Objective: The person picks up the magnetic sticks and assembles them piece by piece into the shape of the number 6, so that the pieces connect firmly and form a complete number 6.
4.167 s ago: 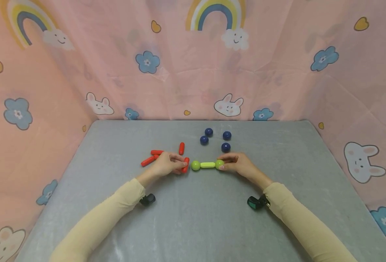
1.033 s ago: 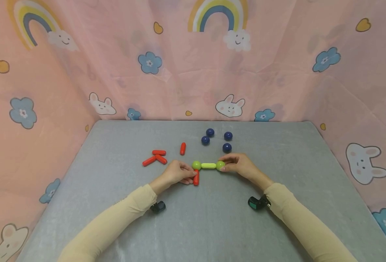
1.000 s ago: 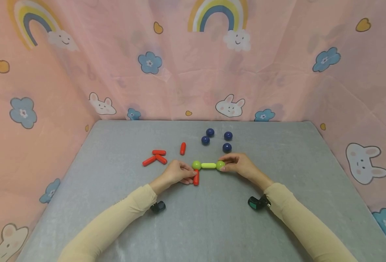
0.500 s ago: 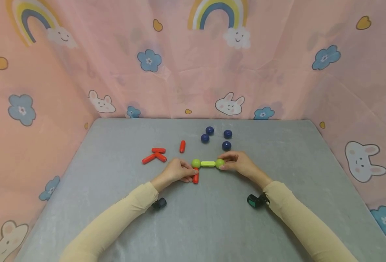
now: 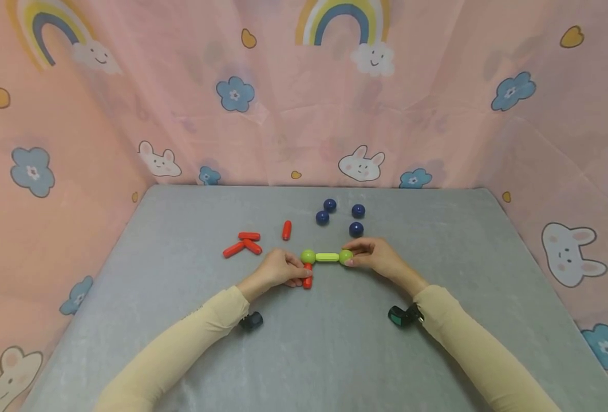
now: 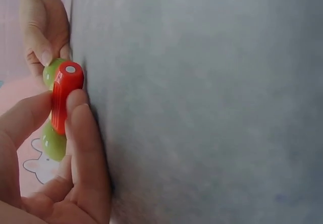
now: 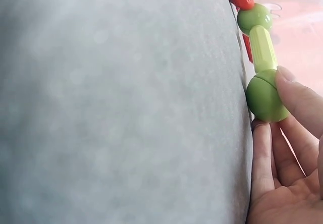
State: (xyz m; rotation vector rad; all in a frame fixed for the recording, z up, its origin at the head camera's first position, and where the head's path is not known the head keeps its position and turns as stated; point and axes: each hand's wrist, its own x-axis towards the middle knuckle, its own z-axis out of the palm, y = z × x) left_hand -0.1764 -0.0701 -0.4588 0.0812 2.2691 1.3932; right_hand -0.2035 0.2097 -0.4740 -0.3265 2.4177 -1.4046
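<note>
Two green balls joined by a pale yellow-green rod [image 5: 327, 257] lie on the grey table. My left hand [image 5: 281, 268] pinches a red magnetic rod [image 6: 61, 95] between thumb and fingers; a pale round dot shows on its near end. The red rod's far end touches the left green ball [image 5: 308, 256], pointing toward the table's front at a right angle to the yellow-green rod. My right hand [image 5: 376, 258] holds the right green ball [image 7: 265, 97] with thumb and fingertips. Its fingers partly cover that ball in the head view.
Several loose red rods [image 5: 243, 245] lie behind and left of my left hand, and one red rod [image 5: 287, 230] stands apart from them. Several dark blue balls [image 5: 356, 229] sit farther back. A pink printed curtain [image 5: 278, 131] surrounds the table [image 5: 335, 355].
Since the oldest frame, my left hand has brought its red rod right and nearer, from beside the left green ball to contact with its front. My right hand has stayed on the right ball.
</note>
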